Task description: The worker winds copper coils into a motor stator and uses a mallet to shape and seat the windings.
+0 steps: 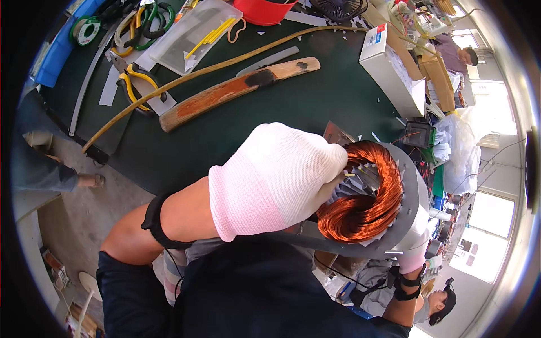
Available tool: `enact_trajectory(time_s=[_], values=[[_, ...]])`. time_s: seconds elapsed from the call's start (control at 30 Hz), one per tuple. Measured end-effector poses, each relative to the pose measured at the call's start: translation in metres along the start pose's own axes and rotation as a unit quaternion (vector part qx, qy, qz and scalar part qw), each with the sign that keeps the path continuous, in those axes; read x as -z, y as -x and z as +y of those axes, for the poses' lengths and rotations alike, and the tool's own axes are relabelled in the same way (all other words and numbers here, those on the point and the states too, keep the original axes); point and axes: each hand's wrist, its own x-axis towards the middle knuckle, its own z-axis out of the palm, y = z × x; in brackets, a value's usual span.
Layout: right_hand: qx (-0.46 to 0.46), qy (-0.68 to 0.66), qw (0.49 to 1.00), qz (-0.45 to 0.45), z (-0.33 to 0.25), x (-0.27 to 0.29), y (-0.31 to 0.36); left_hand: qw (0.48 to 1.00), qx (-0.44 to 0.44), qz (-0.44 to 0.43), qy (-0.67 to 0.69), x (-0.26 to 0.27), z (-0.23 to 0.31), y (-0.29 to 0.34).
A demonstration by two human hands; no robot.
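A grey ring-shaped motor stator (412,194) with thick copper wire windings (389,180) stands at the table's near edge, right of centre. Pale insulating strips and slips (360,179) show inside its opening. My left hand (287,169), in a white knit glove with a pink cuff, reaches to the left side of the windings. Its fingers are curled closed at the coil, and whatever they grip is hidden. Beyond the stator's right rim, my right hand (416,239) wears the same kind of glove. It is against the outer side, with its fingers out of sight.
On the dark green table lie a wooden stick (225,97), a long thin cane (225,66), yellow-handled pliers (138,84), a clear plastic tray (194,34) and a red container (262,11). A white box (389,67) stands at right. Other people (445,298) are nearby.
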Motion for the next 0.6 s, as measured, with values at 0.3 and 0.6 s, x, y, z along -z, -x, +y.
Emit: enact_trajectory(time_s=[0.3,0.6], values=[[0.010,0.047,0.999,0.015,-0.002,0.006,0.003,0.999,-0.018,-0.008,-0.038,0.002,0.000,-0.003],[0.039,0.049,0.997,0.049,-0.011,0.010,0.002,0.990,0.007,-0.005,-0.141,-0.009,0.014,-0.003]])
